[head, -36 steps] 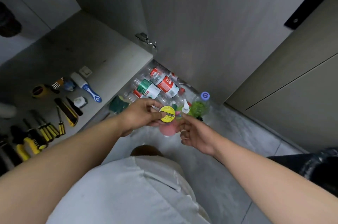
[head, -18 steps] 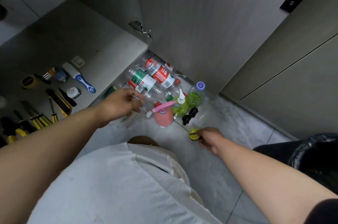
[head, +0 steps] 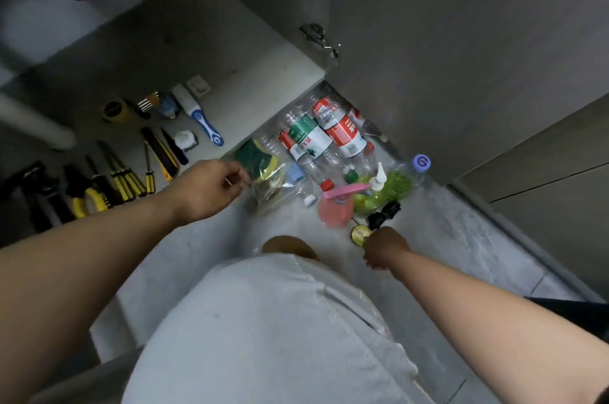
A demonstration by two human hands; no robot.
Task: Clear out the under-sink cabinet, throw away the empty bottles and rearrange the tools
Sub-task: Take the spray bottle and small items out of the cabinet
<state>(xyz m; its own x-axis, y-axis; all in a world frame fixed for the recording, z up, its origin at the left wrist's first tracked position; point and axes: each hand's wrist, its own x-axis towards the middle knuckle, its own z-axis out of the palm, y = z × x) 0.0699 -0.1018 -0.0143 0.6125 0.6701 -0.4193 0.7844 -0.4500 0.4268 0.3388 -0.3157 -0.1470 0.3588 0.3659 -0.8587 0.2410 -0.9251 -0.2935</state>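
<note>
**Left hand at the bag, bottles just beyond**

Grey floor (head: pixel 461 239) fills the lower frame. The open cabinet (head: pixel 257 80) sits upper left and its door (head: pixel 428 41) upper right. Tools (head: pixel 115 179) lie in a row at the left edge.

The empty bottles (head: pixel 316 136) are heaped at centre, on the floor against the cabinet's lip. They are clear, with red and green labels. Their long axes run roughly top to bottom, leaning lower right.

A clear bag (head: pixel 273 186) with a green sponge inside lies between the heap and the left hand (head: pixel 207 192). That hand is the nearer one, and the bottles lie up and right of it. Its fingers (head: pixel 239 178) are curled into a pinch at the bag's left edge, apparently grasping the film.

The right hand (head: pixel 385 247) rests low at centre right, touching a yellow tin (head: pixel 358 234). Its fingers are hidden beneath it, so whether it grips the tin cannot be told.
</note>
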